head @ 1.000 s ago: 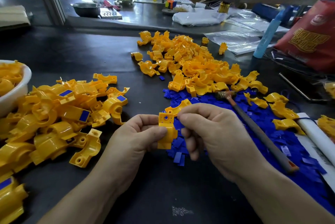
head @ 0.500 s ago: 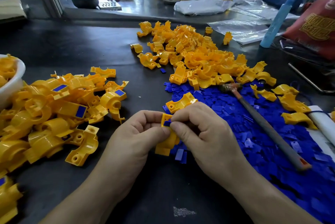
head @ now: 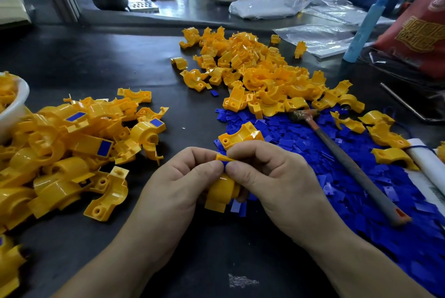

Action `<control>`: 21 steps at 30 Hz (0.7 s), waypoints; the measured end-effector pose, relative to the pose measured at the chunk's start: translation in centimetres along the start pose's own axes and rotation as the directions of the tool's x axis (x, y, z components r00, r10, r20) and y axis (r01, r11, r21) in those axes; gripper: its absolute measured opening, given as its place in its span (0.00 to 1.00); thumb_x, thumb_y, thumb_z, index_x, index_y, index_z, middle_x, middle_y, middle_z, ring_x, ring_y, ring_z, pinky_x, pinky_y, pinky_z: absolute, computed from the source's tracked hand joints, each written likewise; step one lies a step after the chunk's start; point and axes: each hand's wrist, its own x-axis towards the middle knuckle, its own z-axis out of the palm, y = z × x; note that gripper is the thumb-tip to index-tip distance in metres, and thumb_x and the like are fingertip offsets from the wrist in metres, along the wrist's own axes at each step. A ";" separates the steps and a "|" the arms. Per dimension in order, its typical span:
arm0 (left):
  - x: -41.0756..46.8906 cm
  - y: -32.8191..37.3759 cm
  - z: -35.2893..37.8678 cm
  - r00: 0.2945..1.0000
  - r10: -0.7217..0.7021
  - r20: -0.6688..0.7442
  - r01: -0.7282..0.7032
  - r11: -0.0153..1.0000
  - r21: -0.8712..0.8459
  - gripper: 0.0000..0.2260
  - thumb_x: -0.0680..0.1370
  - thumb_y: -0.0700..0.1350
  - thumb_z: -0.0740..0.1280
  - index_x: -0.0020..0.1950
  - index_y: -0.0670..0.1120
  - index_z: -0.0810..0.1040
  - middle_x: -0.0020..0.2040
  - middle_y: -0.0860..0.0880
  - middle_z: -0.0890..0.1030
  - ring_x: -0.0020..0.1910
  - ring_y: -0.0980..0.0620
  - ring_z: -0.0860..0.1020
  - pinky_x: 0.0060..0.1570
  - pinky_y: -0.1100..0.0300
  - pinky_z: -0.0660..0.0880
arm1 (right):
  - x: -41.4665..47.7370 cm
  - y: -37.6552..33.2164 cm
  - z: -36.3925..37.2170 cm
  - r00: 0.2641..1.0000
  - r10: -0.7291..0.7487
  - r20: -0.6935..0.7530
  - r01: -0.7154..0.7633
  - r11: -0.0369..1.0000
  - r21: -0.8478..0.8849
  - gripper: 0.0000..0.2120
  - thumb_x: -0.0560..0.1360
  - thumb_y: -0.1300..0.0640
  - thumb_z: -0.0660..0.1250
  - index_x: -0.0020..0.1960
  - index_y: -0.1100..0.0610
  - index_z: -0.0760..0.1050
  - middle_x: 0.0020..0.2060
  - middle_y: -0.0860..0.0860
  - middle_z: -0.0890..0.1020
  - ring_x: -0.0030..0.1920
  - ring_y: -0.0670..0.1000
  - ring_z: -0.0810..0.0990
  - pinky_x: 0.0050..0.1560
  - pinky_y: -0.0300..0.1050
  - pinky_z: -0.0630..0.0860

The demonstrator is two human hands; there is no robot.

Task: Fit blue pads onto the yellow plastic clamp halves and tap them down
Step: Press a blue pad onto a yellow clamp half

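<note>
I judge this to be the fitting step. My left hand (head: 178, 184) grips a yellow clamp half (head: 220, 193) from its left side, fingers curled round it. My right hand (head: 272, 182) pinches a blue pad (head: 225, 164) against the half's upper flange, thumb in front and forefinger over the top.

Only a sliver of the pad shows between the two thumbs, so I cannot tell whether it sits fully in its recess. The half's curved body hangs below the fingers, its lower end showing beneath both hands. It is at the near edge of the loose pads (head: 361, 201) spread on the surface (head: 144, 56), and I cannot tell whether it touches them.

The next move calls for a firm thumb press to bring the pad flush. Then I set the half down and free the right hand for the hammer (head: 349, 165). The hammer lies on the loose pads to the right, its handle end nearer me, apart from both hands.
</note>
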 end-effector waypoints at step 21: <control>-0.2 -0.1 0.4 0.994 -0.003 -0.105 0.020 0.987 0.159 0.10 0.71 0.60 0.69 0.47 0.58 0.83 0.45 0.49 0.85 0.47 0.46 0.83 0.49 0.37 0.80 | -0.6 -0.6 0.5 0.998 -0.061 -0.020 0.058 0.990 -0.132 0.03 0.77 0.54 0.66 0.47 0.50 0.79 0.37 0.51 0.81 0.35 0.49 0.81 0.32 0.38 0.79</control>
